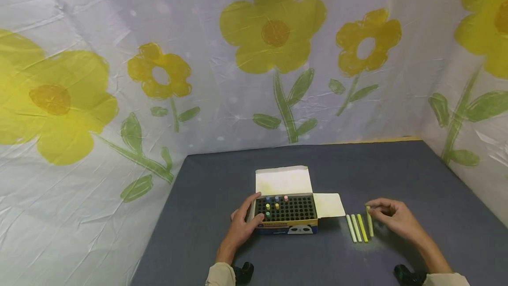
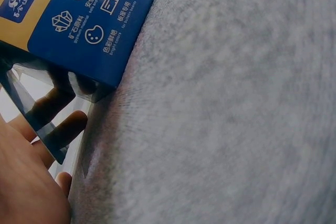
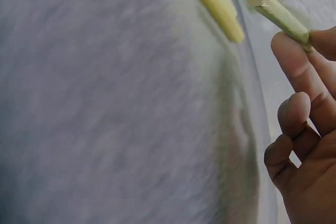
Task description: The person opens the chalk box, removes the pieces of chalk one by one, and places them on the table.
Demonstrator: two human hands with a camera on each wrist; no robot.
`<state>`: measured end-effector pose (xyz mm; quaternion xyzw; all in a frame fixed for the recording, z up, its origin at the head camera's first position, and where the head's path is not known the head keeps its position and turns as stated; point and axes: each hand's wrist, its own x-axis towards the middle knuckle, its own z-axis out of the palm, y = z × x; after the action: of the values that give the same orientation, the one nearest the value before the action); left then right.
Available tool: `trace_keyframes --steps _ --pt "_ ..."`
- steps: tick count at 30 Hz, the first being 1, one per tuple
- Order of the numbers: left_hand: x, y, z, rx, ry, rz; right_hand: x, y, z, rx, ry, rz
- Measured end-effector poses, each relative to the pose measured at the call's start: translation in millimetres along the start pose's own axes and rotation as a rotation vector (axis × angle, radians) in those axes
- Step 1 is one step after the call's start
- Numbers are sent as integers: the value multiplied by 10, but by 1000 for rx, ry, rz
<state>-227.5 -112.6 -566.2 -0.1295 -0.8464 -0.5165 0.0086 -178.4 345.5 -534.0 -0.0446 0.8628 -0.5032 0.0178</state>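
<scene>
An open chalk box (image 1: pixel 274 229), dark blue with a yellow band, stands mid-table. Its black holed insert (image 1: pixel 301 208) holds several coloured chalk ends near the left side. My left hand (image 1: pixel 240 226) grips the box's left end, thumb by the near corner and index finger by the far one; in the left wrist view some fingers pass behind an end flap (image 2: pixel 31 114). Right of the box, my right hand (image 1: pixel 397 220) pinches a yellow-green chalk stick (image 3: pixel 278 17) by one end between thumb and fingers. Beside that stick, three pale green and yellow chalks (image 1: pixel 362 228) lie side by side.
The box's white lid (image 1: pixel 283 181) stands folded back, and a side flap (image 1: pixel 329 205) sticks out to the right, close to the chalks. A dark cloth-covered table (image 1: pixel 190 233) lies beneath. Behind it hangs a white sheet (image 1: pixel 222 114) printed with yellow flowers.
</scene>
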Motion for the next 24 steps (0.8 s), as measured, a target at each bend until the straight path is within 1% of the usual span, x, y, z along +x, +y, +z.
trace_keyframes --steps 5,9,16,24 --pt "3 11 -4 2 1 3 -22 39 1 0 -33 31" --pt "2 13 -3 3 4 -1 -25 36 18 -53 -28 14" --pt "2 26 -6 -5 3 -8 3 3 61 -178 -28 -20" --pt "-3 30 -6 1 2 -1 12 -12 109 -223 -16 -67"
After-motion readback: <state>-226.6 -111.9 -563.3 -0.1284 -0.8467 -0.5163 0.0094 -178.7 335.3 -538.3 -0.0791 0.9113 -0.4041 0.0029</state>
